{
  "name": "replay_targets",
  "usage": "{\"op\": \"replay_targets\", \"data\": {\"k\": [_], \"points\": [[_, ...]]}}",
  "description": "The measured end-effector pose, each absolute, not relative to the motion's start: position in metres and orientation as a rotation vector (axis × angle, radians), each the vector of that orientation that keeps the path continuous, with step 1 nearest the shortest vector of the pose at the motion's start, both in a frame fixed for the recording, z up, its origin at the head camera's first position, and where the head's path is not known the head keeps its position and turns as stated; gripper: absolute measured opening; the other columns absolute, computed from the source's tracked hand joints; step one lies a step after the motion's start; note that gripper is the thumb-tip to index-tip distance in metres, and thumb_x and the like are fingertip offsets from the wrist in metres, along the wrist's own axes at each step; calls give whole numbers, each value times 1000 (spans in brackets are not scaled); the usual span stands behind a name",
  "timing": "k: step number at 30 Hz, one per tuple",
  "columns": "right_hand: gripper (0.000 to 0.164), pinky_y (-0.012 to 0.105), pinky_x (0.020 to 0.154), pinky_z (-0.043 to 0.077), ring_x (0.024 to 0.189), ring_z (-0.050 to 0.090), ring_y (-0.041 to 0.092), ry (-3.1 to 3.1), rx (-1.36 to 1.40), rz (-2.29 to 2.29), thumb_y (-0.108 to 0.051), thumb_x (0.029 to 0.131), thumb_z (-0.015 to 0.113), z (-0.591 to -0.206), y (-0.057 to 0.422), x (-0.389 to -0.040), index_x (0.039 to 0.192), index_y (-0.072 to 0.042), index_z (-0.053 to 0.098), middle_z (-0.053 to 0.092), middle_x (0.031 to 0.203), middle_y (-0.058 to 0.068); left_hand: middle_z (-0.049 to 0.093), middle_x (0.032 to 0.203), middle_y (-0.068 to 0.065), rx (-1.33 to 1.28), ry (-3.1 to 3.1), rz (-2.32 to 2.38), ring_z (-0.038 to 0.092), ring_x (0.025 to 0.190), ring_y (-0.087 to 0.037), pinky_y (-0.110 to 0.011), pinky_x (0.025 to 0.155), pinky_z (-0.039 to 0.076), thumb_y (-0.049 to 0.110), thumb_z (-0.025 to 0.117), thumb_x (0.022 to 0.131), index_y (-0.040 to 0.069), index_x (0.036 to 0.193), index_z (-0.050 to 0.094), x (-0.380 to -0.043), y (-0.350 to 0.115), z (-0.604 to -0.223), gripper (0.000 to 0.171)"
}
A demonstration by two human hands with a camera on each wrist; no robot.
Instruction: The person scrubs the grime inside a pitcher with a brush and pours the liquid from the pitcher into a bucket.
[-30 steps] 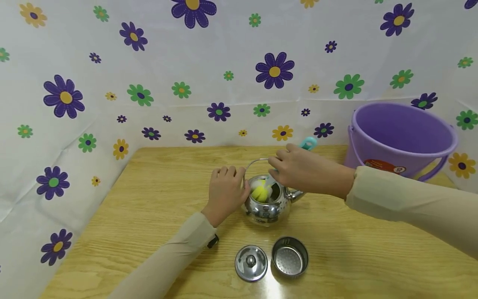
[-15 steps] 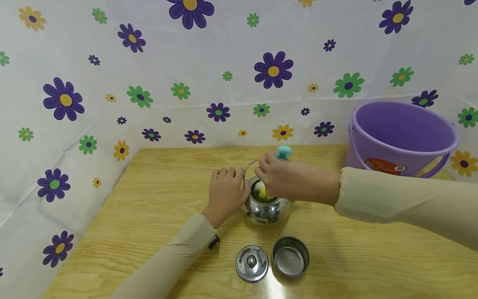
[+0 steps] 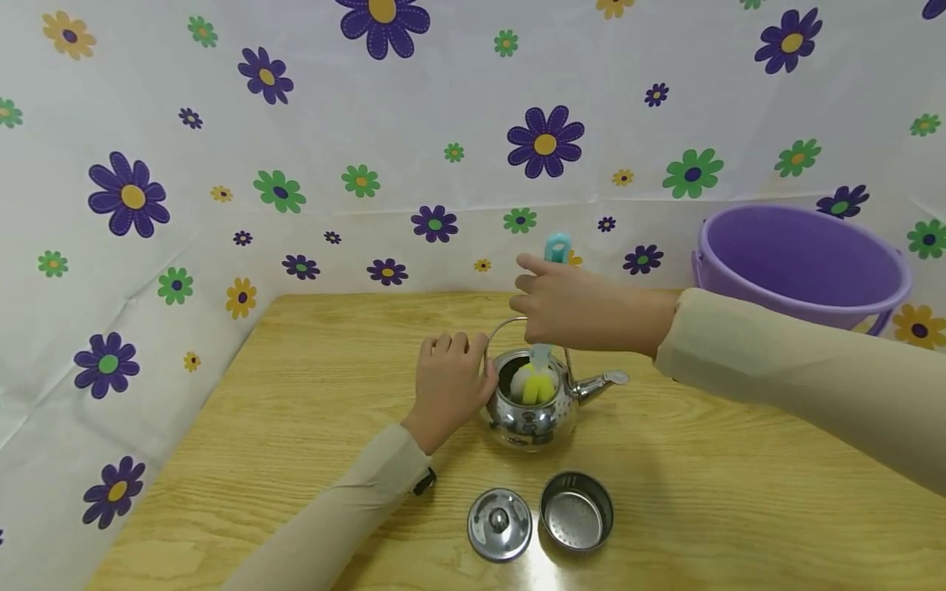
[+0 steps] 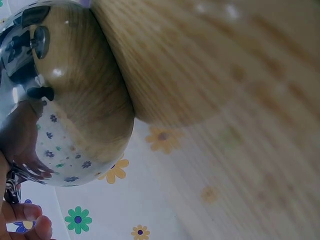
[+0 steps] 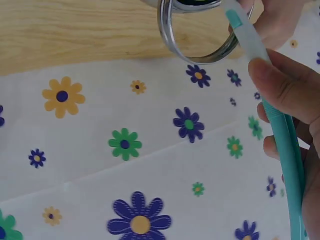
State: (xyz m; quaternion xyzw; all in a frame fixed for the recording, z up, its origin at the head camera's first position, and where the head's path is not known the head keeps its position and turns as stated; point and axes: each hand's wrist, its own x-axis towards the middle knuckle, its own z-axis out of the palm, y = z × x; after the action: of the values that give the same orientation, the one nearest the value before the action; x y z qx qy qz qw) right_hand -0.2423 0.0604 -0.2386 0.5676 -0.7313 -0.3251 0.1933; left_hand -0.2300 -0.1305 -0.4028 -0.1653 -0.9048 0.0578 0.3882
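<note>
A shiny metal teapot (image 3: 528, 425) stands on the wooden table with its lid off and spout to the right. My left hand (image 3: 452, 386) grips its arched handle (image 5: 167, 30) at the left side, thumb near the rim. Above the opening, my right hand (image 3: 584, 308) holds a sponge brush by its teal handle (image 5: 287, 155), thumb along the shaft. The brush's yellow and white sponge head (image 3: 537, 386) sits in the teapot's mouth. In the left wrist view the teapot's rounded side (image 4: 85, 90) fills the left part.
In front of the teapot lie a round metal lid (image 3: 499, 525) and a perforated strainer basket (image 3: 576, 510), side by side. A purple bucket (image 3: 813, 313) stands at the back right, partly behind the right sleeve. A flower-printed sheet (image 3: 355, 131) hangs behind the table.
My right hand dipped with the brush into the teapot, then rose, bringing the sponge head back up to the opening with the handle more upright. My left hand has stayed in place.
</note>
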Motion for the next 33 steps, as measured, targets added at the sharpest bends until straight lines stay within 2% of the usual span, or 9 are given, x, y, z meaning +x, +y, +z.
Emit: {"op": "replay_targets", "data": {"k": [5,10,14,21,24,28,33], "points": [[23,37,81,37,77,60,19,-2193,1587,-796,-30,74,74,-244,73,-253,95,-37,72,68,89,-4,61,74,-4,-425,-2320,160,59,70,-22,-37,72,47,31,64,81,13,89,58,-229,-129,-402,21],[32,32,70,44,71,63,18,-2272,1540,-714,-39,75,70,-255,90,-251,107,-34,70,68,89,-1,62,74,-4,-433,-2313,159,59,70,-22,-36,72,47,30,65,80,13,89,58,-229,-129,-401,20],[33,29,57,41,60,59,17,-2241,1469,-653,-36,74,73,-266,99,-244,106,-30,71,64,85,1,63,74,-4,-440,-2317,134,60,70,-22,-37,72,48,29,64,81,13,89,59,-229,-130,-400,18],[39,28,55,44,54,54,17,-2189,1372,-706,-15,74,77,-282,104,-227,111,-24,69,63,91,6,62,72,-4,-452,-2305,120,59,68,-22,-37,72,48,27,65,80,13,86,58,-230,-132,-400,17],[32,28,53,44,53,53,17,-2103,1366,-738,-15,76,76,-284,103,-222,107,-19,70,59,84,5,62,72,-4,-455,-2300,126,59,68,-22,-37,72,48,27,67,79,12,86,58,-230,-132,-401,18],[14,25,51,38,51,44,13,-1992,1356,-801,-18,79,74,-284,98,-216,90,-11,68,49,72,2,62,72,-3,-463,-2295,134,59,67,-22,-37,71,48,26,65,79,12,85,59,-231,-132,-401,17],[14,22,51,29,50,34,9,-1854,1305,-914,-18,84,69,-283,90,-209,77,-7,63,41,66,0,62,72,-3,-470,-2290,133,58,66,-21,-36,70,47,27,62,81,12,85,59,-231,-132,-402,16]]}}
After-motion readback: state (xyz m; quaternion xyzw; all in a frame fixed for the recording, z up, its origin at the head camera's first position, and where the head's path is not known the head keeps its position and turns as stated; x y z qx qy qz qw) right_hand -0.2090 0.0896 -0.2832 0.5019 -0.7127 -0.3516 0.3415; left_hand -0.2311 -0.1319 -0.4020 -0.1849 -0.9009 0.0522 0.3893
